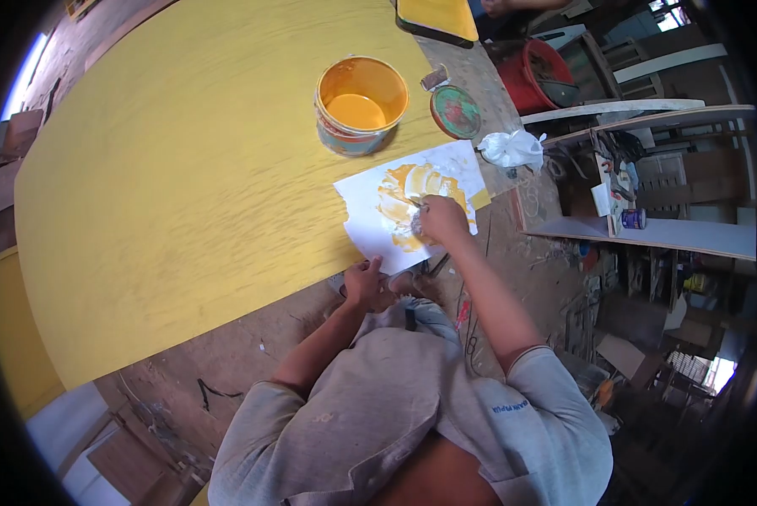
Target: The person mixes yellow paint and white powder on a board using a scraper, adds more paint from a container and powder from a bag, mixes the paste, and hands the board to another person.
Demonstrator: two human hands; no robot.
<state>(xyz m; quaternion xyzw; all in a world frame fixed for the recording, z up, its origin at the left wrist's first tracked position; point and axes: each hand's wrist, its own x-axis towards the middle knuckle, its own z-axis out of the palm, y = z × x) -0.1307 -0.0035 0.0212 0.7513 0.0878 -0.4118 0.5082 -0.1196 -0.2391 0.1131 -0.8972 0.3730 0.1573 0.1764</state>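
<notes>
My left hand (pixel 366 283) grips the near-left edge of a white sheet (pixel 364 221), its thumb on top. The sheet lies at the edge of a large yellow-painted board (pixel 193 185) and sticks out a little past it. Yellow and white paste (pixel 402 187) is smeared across the sheet's middle. Over that smear, my right hand (pixel 442 221) is closed, fingers down at the paste; what it holds is mostly hidden and too small to name. Just beyond the sheet stands an open bucket (pixel 350 140) with yellow-orange paint inside.
A round lid (pixel 455 112) with green and red stains lies right of the bucket, near a crumpled white plastic bag (pixel 513 149). A tray of yellow paint (pixel 436 20) sits at the far edge. Beyond are a red bucket (pixel 530 78), wooden shelving (pixel 648 233) and another person's hand (pixel 498 7).
</notes>
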